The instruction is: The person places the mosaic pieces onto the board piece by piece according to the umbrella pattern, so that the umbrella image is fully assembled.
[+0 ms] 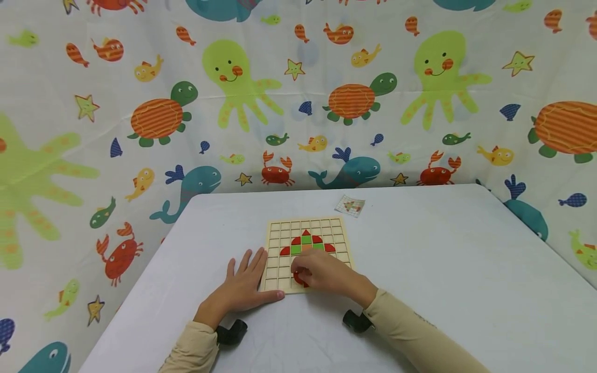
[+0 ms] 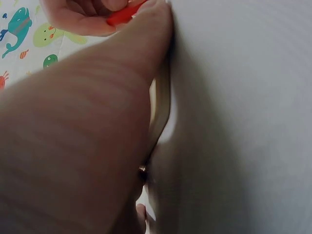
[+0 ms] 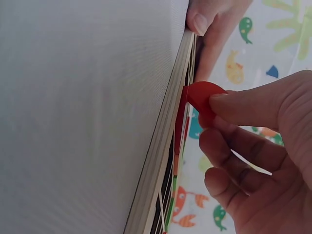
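A square wooden grid board (image 1: 275, 261) lies on the white table, with red, green and orange pieces set in its cells as a stepped, pointed figure. My right hand (image 1: 324, 270) is over the board's near part. Between thumb and fingertips it pinches a red quarter-round piece (image 3: 204, 97), tilted up at the board's near edge; another red piece (image 3: 181, 114) lies flat just beside it. My left hand (image 1: 247, 282) lies flat with fingers spread along the board's left side, its thumb at the near left corner. In the left wrist view that hand hides most of the board.
A small printed picture card (image 1: 350, 205) lies behind the board, toward its right. The white table (image 1: 434, 248) spreads out on both sides. A cloth with sea animals (image 1: 298, 103) hangs behind the table. Dark wrist cameras (image 1: 232, 332) sit under both wrists.
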Motion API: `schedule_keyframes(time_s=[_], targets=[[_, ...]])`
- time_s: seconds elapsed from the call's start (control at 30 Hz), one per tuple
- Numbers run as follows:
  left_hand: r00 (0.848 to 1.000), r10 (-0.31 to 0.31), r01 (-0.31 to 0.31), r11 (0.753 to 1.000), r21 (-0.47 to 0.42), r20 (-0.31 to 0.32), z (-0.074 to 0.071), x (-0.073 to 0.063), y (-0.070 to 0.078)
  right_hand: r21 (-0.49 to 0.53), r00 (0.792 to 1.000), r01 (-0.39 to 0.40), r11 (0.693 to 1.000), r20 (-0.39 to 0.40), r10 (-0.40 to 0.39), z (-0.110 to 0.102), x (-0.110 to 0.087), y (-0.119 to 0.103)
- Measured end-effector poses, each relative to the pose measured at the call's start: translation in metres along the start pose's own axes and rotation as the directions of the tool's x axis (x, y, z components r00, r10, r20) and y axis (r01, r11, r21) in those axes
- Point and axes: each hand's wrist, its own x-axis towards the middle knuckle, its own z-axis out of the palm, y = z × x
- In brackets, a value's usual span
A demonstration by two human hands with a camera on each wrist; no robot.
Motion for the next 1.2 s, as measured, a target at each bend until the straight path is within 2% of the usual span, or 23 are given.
schedule_keyframes(time_s=[0.43,0.63,0.8,1.1,1.2], targets=[[1.0,0.001,-0.001,1.0,-0.002,0.003,-0.0003,0.0,-0.0011,-0.102,1.0,0.008,0.995,-0.008,-0.009,0.0062,-0.0021,0.0024],[1.0,0.001,-0.001,1.0,-0.002,0.003,-0.0003,0.0012,-0.0018,-0.13,1.0,0.009,0.992,0.015,-0.007,0.0072,-0.0014,0.0019],[1.0,-0.003,0.003,1.0,0.003,0.003,0.0008,0.0016,-0.002,-0.13,0.999,0.002,0.992,0.035,0.003,0.0074,-0.0014,0.0011],[1.0,0.001,-0.001,1.0,0.0,0.004,0.0008,0.0022,-0.0023,-0.123,1.0,0.024,0.992,0.008,-0.023,0.0053,-0.0028,-0.0007],[1.0,0.001,-0.001,1.0,0.007,0.007,0.0006,0.0026,-0.0027,-0.119,0.999,0.028,0.992,0.034,-0.024,0.0046,-0.0026,-0.0007]])
